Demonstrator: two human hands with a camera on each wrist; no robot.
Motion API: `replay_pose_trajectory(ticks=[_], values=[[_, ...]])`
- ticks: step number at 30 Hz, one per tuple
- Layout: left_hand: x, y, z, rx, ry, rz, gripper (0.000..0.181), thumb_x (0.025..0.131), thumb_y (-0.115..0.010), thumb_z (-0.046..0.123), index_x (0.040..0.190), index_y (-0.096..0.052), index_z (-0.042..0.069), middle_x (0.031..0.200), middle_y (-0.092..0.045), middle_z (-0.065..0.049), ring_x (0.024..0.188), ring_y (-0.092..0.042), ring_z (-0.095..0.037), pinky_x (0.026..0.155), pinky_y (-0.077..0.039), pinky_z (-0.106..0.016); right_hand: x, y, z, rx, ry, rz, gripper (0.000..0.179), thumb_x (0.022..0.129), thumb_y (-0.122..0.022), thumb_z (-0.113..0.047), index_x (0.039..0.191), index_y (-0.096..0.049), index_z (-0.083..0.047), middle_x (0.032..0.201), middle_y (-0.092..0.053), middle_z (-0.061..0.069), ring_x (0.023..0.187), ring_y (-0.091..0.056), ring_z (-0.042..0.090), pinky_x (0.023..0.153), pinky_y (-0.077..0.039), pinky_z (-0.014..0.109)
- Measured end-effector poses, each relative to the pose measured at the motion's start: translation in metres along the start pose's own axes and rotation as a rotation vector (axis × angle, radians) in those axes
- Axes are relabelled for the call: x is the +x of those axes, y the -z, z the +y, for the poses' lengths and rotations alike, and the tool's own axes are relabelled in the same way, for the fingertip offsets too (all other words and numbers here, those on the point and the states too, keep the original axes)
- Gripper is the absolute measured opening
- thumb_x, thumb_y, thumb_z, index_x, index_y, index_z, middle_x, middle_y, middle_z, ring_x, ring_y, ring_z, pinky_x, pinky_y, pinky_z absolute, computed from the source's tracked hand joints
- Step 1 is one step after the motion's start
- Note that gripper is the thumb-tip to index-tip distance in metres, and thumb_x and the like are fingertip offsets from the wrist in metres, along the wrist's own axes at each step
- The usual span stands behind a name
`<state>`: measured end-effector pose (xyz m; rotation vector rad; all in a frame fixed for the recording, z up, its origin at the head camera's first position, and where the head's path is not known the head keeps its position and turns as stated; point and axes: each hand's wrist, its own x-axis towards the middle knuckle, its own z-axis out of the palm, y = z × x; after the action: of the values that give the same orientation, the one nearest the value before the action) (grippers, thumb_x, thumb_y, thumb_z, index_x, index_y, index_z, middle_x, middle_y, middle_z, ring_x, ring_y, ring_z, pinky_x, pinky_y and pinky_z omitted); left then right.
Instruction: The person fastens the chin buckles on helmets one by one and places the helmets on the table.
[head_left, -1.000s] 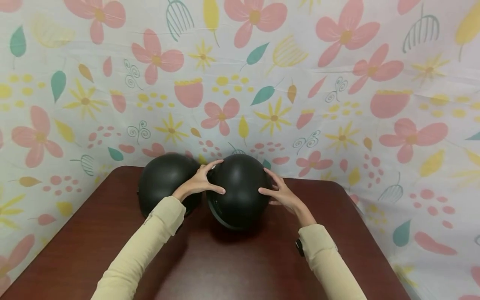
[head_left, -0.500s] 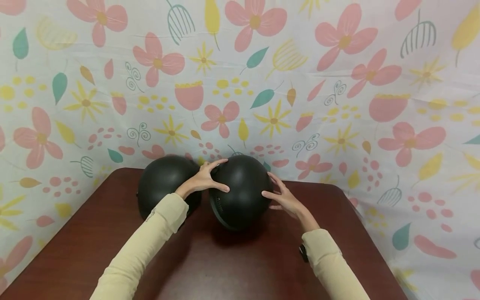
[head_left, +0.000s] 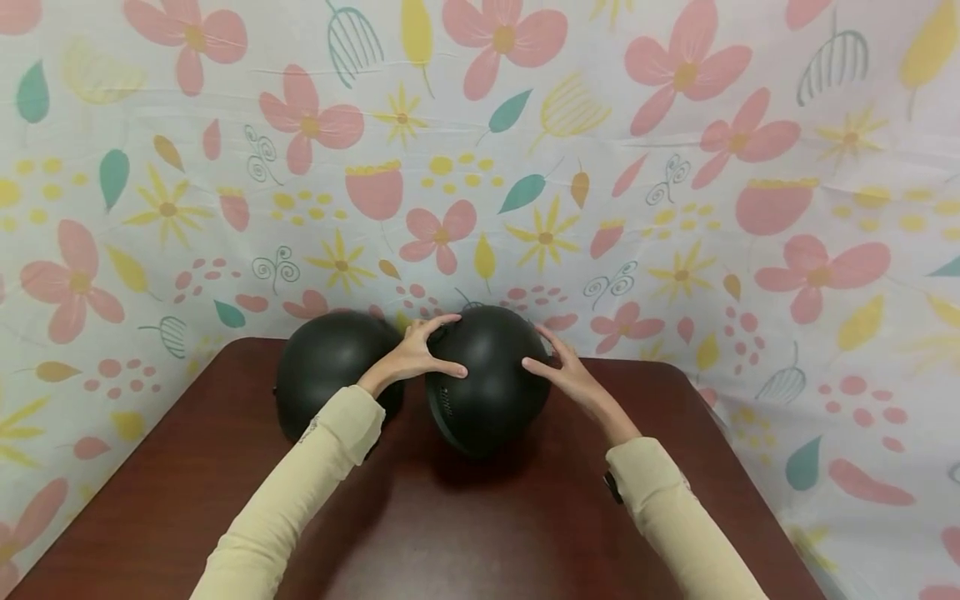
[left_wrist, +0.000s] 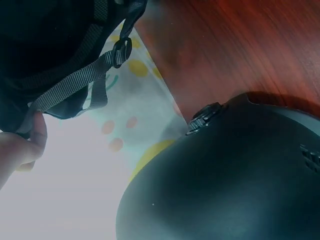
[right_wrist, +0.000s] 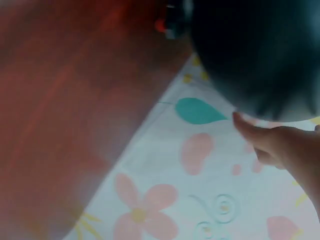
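Note:
Two matte black helmets are at the back of the table. Both my hands grip the right-hand helmet (head_left: 491, 387), its dome toward me and its rim tilted to the lower left, with a row of vent slots (head_left: 446, 402) near that rim. My left hand (head_left: 412, 354) spreads thumb and fingers over its left side. My right hand (head_left: 573, 379) holds the opposite side, thumb on the dome, other fingers partly hidden behind. In the left wrist view grey straps (left_wrist: 75, 82) with a buckle hang from this helmet beside a fingertip. The right wrist view shows the dome blurred.
The second helmet (head_left: 326, 358) rests just left of the held one, partly behind my left forearm; a ridged dial (left_wrist: 205, 119) sits at its edge. The reddish-brown table (head_left: 450, 542) ends at a floral cloth (head_left: 525, 125) behind.
The held helmet has shifted slightly right and turned, bringing its vent slots further into view. Both hands have moved along with it. The left helmet stays in place.

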<state>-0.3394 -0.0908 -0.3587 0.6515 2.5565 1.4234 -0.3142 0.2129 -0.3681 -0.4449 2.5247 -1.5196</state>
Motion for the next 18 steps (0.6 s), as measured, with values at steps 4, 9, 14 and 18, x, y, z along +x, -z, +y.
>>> replay_pose_trajectory(ticks=[4, 9, 14, 18], values=[[0.004, -0.001, 0.002, 0.020, -0.005, 0.008, 0.095, 0.068, -0.087, 0.047, 0.148, -0.037, 0.038, 0.151, -0.022, -0.015, 0.136, -0.026, -0.033, 0.109, -0.030, -0.063, 0.011, -0.005, -0.022, -0.088, 0.037, 0.058, 0.079, 0.091, -0.065, -0.046, 0.156, -0.021, -0.035, 0.163, -0.006, 0.013, 0.150, -0.010, 0.040, 0.112, -0.021, 0.069], [0.008, -0.003, 0.006, 0.026, -0.014, 0.018, 0.094, 0.068, -0.086, 0.047, 0.149, -0.038, 0.036, 0.150, -0.023, -0.016, 0.135, -0.026, -0.034, 0.109, -0.029, -0.063, 0.024, -0.010, -0.041, -0.223, 0.082, 0.093, 0.080, 0.086, -0.068, -0.049, 0.154, -0.029, -0.032, 0.159, -0.017, 0.017, 0.144, -0.025, 0.043, 0.110, -0.025, 0.069], [0.008, -0.006, 0.006, 0.019, -0.003, 0.024, 0.094, 0.069, -0.085, 0.049, 0.149, -0.037, 0.037, 0.151, -0.020, -0.015, 0.137, -0.026, -0.034, 0.110, -0.030, -0.063, 0.027, -0.013, -0.047, -0.329, 0.118, 0.065, 0.077, 0.088, -0.068, -0.044, 0.154, -0.032, -0.026, 0.160, -0.016, 0.021, 0.145, -0.022, 0.044, 0.111, -0.024, 0.070], [0.003, -0.006, 0.002, 0.021, 0.021, 0.021, 0.094, 0.070, -0.084, 0.050, 0.149, -0.035, 0.039, 0.152, -0.019, -0.014, 0.138, -0.029, -0.036, 0.110, -0.031, -0.062, 0.028, -0.015, -0.047, -0.356, 0.095, 0.025, 0.078, 0.088, -0.067, -0.047, 0.154, -0.030, -0.027, 0.161, -0.013, 0.020, 0.145, -0.022, 0.044, 0.111, -0.024, 0.069]])
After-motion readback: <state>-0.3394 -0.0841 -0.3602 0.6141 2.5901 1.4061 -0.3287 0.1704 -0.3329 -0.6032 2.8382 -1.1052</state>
